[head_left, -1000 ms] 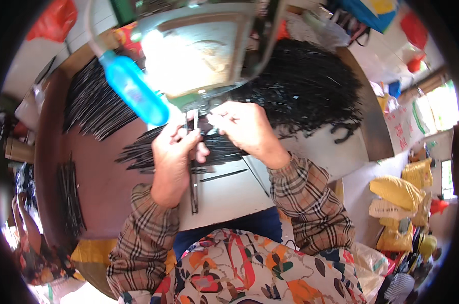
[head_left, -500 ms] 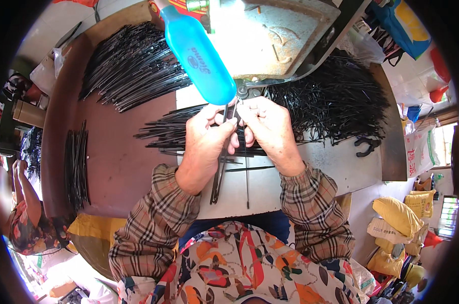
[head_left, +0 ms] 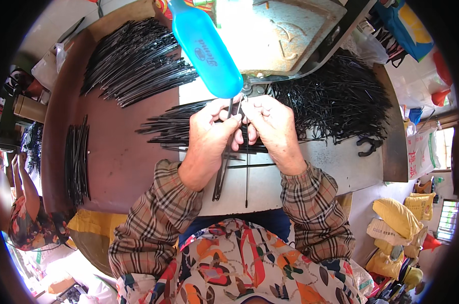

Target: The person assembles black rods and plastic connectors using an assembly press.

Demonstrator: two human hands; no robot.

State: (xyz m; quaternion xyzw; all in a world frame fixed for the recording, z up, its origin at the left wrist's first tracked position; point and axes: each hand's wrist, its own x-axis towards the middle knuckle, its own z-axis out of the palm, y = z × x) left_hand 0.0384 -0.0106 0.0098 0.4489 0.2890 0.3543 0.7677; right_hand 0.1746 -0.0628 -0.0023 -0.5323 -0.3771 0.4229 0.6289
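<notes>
My left hand [head_left: 209, 133] is closed, thumb against fingers, around thin black rods [head_left: 219, 182] that look like umbrella ribs. Their lower ends hang down past my wrist. My right hand [head_left: 273, 133] pinches the upper part of another thin black rod [head_left: 247, 185], which points straight down toward me. Both sets of fingertips nearly meet just below a small metal part [head_left: 257, 90] of a bench machine [head_left: 303, 38]. A long blue paddle-shaped piece [head_left: 206, 53] slants down from that machine, its rounded end just above my left fingers. The exact contact at the fingertips is too small to make out.
Black rods lie in a pile [head_left: 133, 61] at the far left, a small bundle [head_left: 77, 164] at the left, and a tangled heap [head_left: 341, 101] at the right. A black curved tool [head_left: 369, 146] rests near the table's right edge. Another person's arm [head_left: 29, 187] shows at far left.
The view has shifted a little, so the machine and blue piece appear slightly higher and to the right. Both hands keep the same grip at nearly the same place.
</notes>
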